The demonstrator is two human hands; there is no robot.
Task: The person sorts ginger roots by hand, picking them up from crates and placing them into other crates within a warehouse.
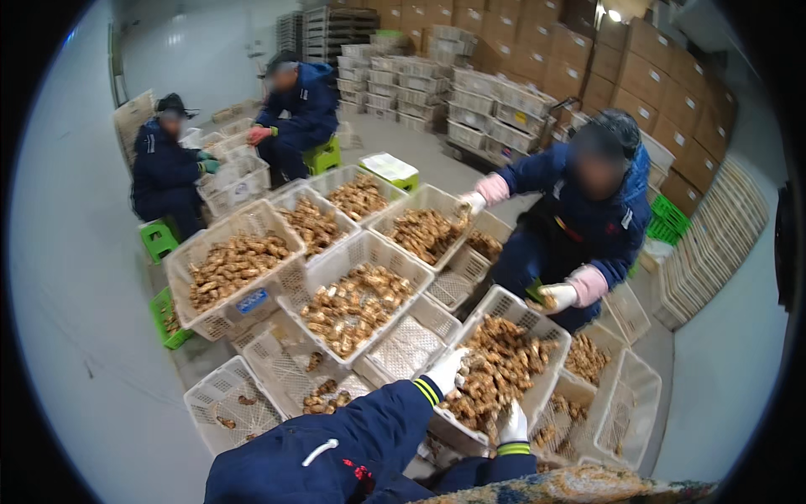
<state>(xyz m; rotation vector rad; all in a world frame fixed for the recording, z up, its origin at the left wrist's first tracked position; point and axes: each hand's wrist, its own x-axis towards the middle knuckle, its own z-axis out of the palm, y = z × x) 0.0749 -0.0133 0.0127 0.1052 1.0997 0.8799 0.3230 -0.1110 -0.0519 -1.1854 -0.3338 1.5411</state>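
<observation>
A white plastic crate (550, 370) in front of me is heaped with stubby brown-and-cream pieces that look like mushrooms (504, 357). My left hand (448, 370), in a white glove, reaches over the crate's left side, its fingers curled at the pile's edge. Low at the near side, my right hand (513, 425), gloved too, has its fingers drawn together against the heap. What either hand pinches is too small to make out. Across the crate, a co-worker's gloved hand (557, 297) holds a mushroom-like piece; that person's other gloved hand (473, 203) is at another crate.
More filled crates (361, 245) stand to the left and ahead, some set on others. Nearly bare crates (232, 406) lie lower left and right. Two people (294, 109) sit farther back. Stacked crates (495, 109) and cardboard boxes (646, 76) line the back.
</observation>
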